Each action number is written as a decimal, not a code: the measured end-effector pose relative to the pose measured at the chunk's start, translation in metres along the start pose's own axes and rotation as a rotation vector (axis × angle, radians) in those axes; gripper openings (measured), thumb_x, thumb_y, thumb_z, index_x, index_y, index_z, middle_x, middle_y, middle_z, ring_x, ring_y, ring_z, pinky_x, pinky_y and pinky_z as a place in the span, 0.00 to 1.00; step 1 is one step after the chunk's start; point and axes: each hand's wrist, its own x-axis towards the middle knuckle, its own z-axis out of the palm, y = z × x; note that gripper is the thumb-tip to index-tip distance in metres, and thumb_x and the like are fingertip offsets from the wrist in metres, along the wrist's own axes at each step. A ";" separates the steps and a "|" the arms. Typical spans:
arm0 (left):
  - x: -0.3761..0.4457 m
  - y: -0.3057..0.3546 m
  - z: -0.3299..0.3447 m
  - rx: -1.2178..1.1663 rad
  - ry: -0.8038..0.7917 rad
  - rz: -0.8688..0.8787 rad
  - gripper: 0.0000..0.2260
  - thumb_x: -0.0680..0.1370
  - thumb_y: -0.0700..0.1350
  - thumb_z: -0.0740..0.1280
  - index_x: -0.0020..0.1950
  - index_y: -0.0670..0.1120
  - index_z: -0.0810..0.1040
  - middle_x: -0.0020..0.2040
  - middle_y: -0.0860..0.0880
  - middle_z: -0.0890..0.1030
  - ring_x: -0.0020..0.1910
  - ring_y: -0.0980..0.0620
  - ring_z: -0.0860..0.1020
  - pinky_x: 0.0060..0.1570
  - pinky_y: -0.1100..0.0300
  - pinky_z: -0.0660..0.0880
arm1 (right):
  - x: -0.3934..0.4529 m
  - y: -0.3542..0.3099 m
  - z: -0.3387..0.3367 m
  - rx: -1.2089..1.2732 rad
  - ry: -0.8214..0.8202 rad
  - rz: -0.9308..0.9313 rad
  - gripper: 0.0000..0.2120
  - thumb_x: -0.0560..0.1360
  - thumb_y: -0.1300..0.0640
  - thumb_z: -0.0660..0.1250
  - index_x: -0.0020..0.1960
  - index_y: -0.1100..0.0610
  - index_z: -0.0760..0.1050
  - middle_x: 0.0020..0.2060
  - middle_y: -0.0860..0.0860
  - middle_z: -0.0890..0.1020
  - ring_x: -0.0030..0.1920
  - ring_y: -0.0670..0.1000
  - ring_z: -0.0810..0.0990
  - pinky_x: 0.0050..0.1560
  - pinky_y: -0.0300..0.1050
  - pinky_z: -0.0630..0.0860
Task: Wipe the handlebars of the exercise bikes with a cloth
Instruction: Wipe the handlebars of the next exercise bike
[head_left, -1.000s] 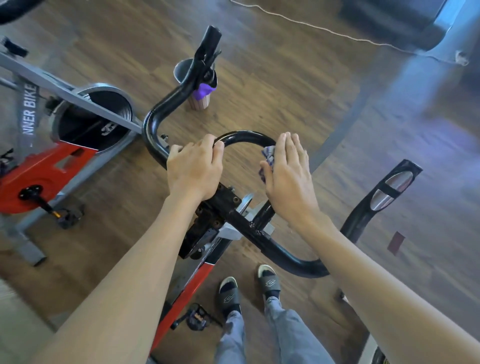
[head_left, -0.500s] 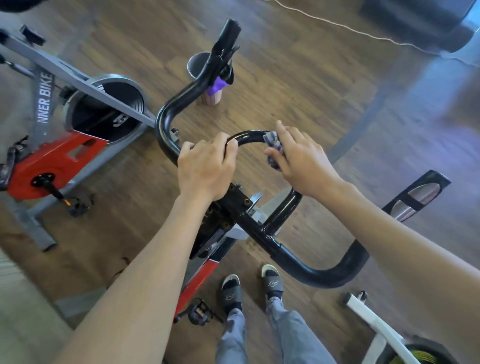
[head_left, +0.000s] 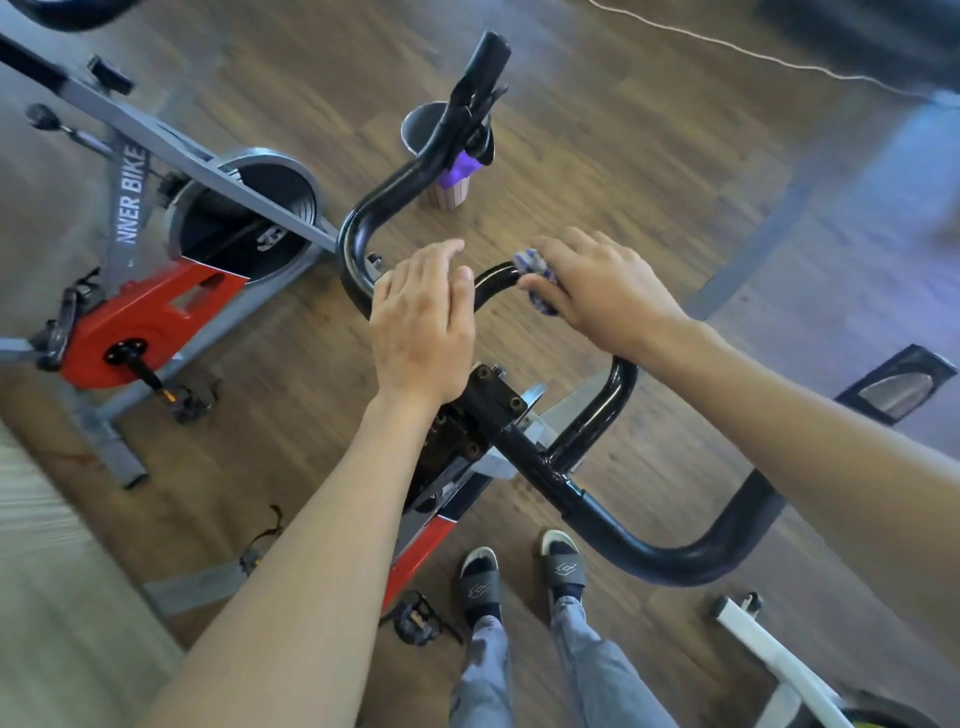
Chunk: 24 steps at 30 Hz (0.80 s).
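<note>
Letting go with my left hand (head_left: 421, 332), I am lifting its fingers off the handlebar (head_left: 670, 561); half a second ago they were curled round the left side of the centre loop, and now they are lying nearly straight and spread, hovering just over the bar. My right hand (head_left: 602, 286) is moving leftward along the top of the loop with the cloth (head_left: 535, 280), which a second ago was further to the right, against the loop's right side. I am pinching the bunched cloth between thumb and fingers and pressing it on the bar at the far top of the loop, just beside my left fingertips.

Judging from this, I am clearing my left hand out of the way so the cloth can be carried on over the left half of the loop. Both outer horns of the handlebar are looking untouched yet, and a second bike (head_left: 156, 322) is standing at the left.
</note>
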 end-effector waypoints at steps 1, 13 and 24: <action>0.000 0.000 0.000 0.033 -0.025 0.012 0.17 0.85 0.50 0.53 0.68 0.50 0.76 0.65 0.54 0.80 0.65 0.55 0.75 0.70 0.56 0.62 | -0.013 0.001 0.003 0.045 0.024 0.098 0.27 0.84 0.39 0.55 0.73 0.57 0.70 0.63 0.55 0.78 0.62 0.60 0.76 0.59 0.56 0.74; 0.003 0.003 -0.002 0.162 -0.132 -0.021 0.19 0.85 0.54 0.48 0.57 0.53 0.78 0.48 0.54 0.83 0.53 0.50 0.79 0.64 0.51 0.63 | -0.136 -0.061 -0.018 0.435 0.352 0.170 0.16 0.84 0.53 0.63 0.70 0.54 0.74 0.64 0.48 0.79 0.58 0.49 0.80 0.62 0.44 0.77; 0.007 -0.003 -0.003 0.044 -0.135 0.006 0.18 0.85 0.49 0.49 0.58 0.51 0.78 0.54 0.55 0.84 0.57 0.51 0.79 0.62 0.53 0.66 | -0.113 -0.107 0.047 -0.242 0.073 -0.090 0.36 0.85 0.39 0.46 0.78 0.67 0.62 0.76 0.64 0.68 0.78 0.61 0.65 0.77 0.56 0.63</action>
